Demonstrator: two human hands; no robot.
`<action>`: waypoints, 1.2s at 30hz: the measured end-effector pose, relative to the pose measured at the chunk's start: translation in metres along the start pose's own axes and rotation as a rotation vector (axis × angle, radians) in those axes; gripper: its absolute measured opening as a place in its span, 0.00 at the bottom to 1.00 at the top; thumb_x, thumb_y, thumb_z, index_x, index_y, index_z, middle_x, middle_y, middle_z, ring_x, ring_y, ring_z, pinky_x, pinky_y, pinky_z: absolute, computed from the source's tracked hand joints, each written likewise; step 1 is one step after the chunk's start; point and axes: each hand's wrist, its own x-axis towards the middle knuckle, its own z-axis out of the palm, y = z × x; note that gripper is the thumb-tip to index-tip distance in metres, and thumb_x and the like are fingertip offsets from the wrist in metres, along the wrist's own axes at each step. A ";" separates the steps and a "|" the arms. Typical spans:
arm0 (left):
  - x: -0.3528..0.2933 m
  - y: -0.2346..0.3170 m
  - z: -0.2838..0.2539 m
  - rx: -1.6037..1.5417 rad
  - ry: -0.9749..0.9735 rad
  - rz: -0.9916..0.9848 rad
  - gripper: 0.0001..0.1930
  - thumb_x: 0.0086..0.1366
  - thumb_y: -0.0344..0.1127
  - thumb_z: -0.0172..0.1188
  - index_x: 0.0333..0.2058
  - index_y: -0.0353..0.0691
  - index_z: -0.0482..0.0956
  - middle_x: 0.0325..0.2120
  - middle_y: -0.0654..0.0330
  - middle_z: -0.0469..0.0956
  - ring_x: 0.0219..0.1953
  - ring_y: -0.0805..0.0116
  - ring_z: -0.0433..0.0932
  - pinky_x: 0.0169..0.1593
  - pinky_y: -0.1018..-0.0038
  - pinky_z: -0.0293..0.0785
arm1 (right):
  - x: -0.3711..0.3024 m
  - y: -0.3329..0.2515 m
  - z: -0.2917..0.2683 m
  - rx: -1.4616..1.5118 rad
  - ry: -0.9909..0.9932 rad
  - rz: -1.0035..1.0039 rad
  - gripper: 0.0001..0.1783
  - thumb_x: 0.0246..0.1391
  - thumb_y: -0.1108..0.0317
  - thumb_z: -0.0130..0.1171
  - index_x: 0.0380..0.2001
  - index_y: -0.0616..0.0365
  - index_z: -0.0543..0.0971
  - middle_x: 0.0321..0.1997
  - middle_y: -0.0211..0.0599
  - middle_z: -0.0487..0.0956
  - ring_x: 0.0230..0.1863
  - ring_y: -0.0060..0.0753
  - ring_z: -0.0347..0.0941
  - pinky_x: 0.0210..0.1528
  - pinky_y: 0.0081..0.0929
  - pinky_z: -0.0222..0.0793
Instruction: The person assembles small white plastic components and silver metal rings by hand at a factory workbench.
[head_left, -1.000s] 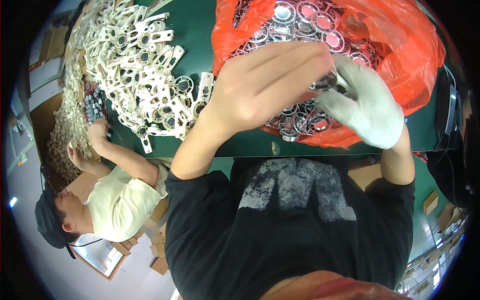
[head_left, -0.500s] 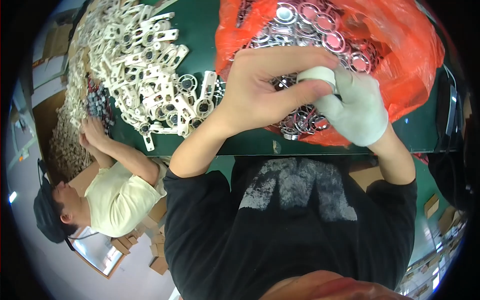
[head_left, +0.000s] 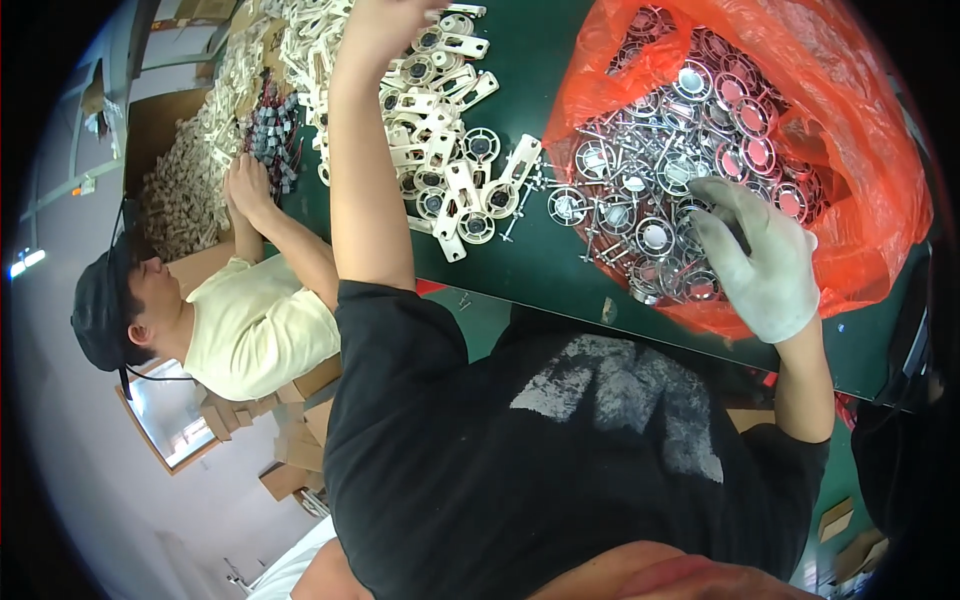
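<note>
My bare left hand point(head_left: 392, 24) is up at the far edge of the view, over the pile of white plastic arm-shaped parts with round ends point(head_left: 440, 130). The frame cuts it off and its fingers are blurred, so what they hold, if anything, does not show. My right hand point(head_left: 765, 265), in a pale glove, reaches into a red plastic bag point(head_left: 880, 230). Its thumb and fingers are apart, with the tips at the shiny silver rings point(head_left: 655, 237) heaped there. Some rings have pink centres point(head_left: 752, 118), others pale ones.
Loose metal pins point(head_left: 520, 205) lie on the green table point(head_left: 500, 280) between the white parts and the bag. At left a co-worker in a yellow shirt point(head_left: 260, 340) handles parts near a bundle of grey connectors point(head_left: 272, 125). Cardboard boxes point(head_left: 290, 480) stand behind that person.
My hands were together over the bag at a white rounded piece. They have separated: the left swung far left over the white parts, the right lowered to the rings. The view has turned.
</note>
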 end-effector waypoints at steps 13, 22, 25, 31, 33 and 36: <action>-0.036 -0.007 0.039 1.287 0.438 0.166 0.13 0.67 0.32 0.61 0.49 0.42 0.83 0.39 0.51 0.85 0.39 0.57 0.85 0.44 0.66 0.79 | 0.004 0.002 0.004 -0.112 0.057 -0.078 0.12 0.56 0.60 0.66 0.41 0.52 0.85 0.31 0.36 0.85 0.31 0.38 0.83 0.31 0.30 0.78; -0.020 -0.046 0.053 1.263 0.335 0.089 0.21 0.61 0.40 0.70 0.49 0.35 0.79 0.33 0.55 0.85 0.35 0.60 0.85 0.39 0.68 0.80 | 0.007 0.000 -0.001 -0.179 -0.031 0.046 0.14 0.59 0.55 0.62 0.44 0.46 0.85 0.32 0.34 0.85 0.33 0.38 0.84 0.32 0.34 0.77; -0.016 -0.039 0.061 1.101 0.294 0.029 0.20 0.60 0.39 0.70 0.49 0.39 0.79 0.34 0.55 0.86 0.36 0.59 0.85 0.41 0.67 0.80 | 0.006 0.001 -0.001 -0.179 -0.027 0.054 0.14 0.59 0.55 0.62 0.44 0.47 0.85 0.32 0.34 0.85 0.34 0.38 0.84 0.33 0.34 0.78; -0.021 -0.019 0.103 1.181 0.382 0.090 0.21 0.56 0.26 0.64 0.51 0.39 0.75 0.46 0.46 0.75 0.48 0.47 0.78 0.52 0.59 0.76 | 0.004 0.005 0.001 -0.228 0.024 -0.004 0.12 0.56 0.59 0.65 0.43 0.47 0.84 0.33 0.35 0.86 0.31 0.39 0.83 0.30 0.34 0.77; -0.023 -0.011 0.102 1.239 0.351 0.204 0.20 0.55 0.25 0.61 0.49 0.41 0.77 0.50 0.48 0.74 0.51 0.46 0.75 0.55 0.59 0.75 | 0.005 0.006 0.001 -0.211 0.029 -0.015 0.12 0.56 0.59 0.65 0.43 0.47 0.84 0.33 0.35 0.86 0.31 0.38 0.83 0.30 0.34 0.77; -0.023 -0.004 0.100 1.323 0.076 0.276 0.19 0.54 0.26 0.64 0.46 0.41 0.78 0.45 0.53 0.76 0.51 0.49 0.75 0.56 0.61 0.73 | 0.005 0.006 0.002 -0.195 0.040 -0.028 0.12 0.57 0.59 0.65 0.43 0.47 0.84 0.33 0.35 0.86 0.31 0.38 0.84 0.31 0.33 0.77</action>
